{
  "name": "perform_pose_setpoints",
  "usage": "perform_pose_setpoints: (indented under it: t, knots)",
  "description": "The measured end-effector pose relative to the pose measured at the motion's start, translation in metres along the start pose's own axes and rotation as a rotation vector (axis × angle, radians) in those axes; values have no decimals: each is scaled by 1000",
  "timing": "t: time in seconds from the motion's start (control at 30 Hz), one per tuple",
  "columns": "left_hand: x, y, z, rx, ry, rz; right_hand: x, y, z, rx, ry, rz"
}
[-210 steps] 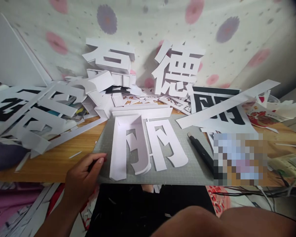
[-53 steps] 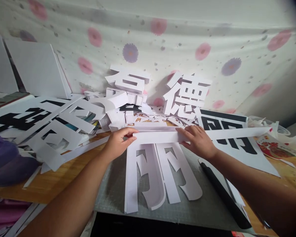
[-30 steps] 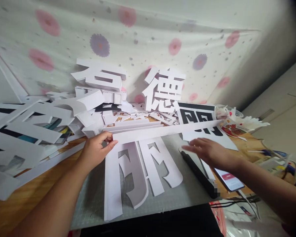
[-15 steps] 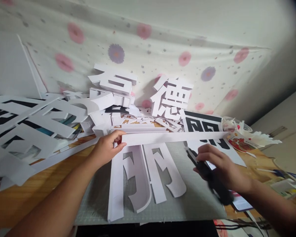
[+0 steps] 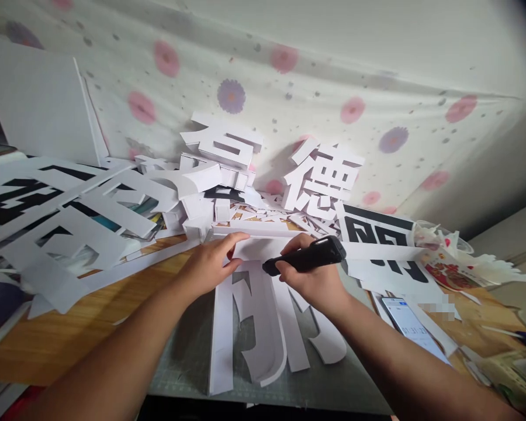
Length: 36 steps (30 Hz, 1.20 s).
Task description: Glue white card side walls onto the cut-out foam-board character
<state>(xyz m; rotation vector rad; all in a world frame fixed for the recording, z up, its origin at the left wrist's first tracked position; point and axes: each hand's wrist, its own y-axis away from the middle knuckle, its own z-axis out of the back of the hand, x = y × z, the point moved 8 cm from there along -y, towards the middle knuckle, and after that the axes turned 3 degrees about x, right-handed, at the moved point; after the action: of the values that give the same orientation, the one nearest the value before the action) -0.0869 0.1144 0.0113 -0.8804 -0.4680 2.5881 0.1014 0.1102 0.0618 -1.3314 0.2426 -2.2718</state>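
A long white foam-board strip [image 5: 383, 251] stands across the top of a white cut-out character [image 5: 263, 336] lying on the green cutting mat [image 5: 186, 359]. My left hand [image 5: 208, 266] pinches the strip's left end between thumb and fingers. Close beside it, my right hand [image 5: 311, 286] is wrapped round a black stubby pen-shaped tool [image 5: 311, 255], perhaps a glue pen. The tool's narrow tip points left, by the strip's lower edge near my left thumb. Whether the tip touches the board cannot be seen clearly. My right hand and the tool cover the strip's middle.
Finished white raised characters [image 5: 324, 175] lean against the flowered curtain at the back. White cut-out sheets [image 5: 127, 204] pile up on the left. To the right lie a black-printed template [image 5: 377, 234], a phone [image 5: 414, 333] and a paper tub [image 5: 447, 269] holding white scraps.
My right hand has brought the black tool from the right side of the mat up and left to the strip. My left hand keeps its pinch. The view has shifted slightly.
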Motion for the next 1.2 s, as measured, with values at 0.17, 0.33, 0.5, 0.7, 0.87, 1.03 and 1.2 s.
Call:
perform_pose_setpoints:
  t: [0.17,0.33,0.5,0.7,0.87,1.03,1.2]
  knots:
    - [1,0,-3,28,-7,40,-2,-1,-6,-51,60,9]
    - [0,0,-2,14,30,12,4,-2,-7,-84,81,40]
    - [-1,-1,-2,16,68,5,-1,-2,-9,-110,53,22]
    - [-1,-2,-1,38,103,31,-7,-1,-11,-139,-7,-19]
    - [-1,-2,0,41,148,23,-1,-5,-11,-134,-21,9]
    - [2,-3,-1,33,156,19,8,-11,-11,-110,16,42]
    - [2,-3,-3,65,141,31,22,-19,-2,-121,69,70]
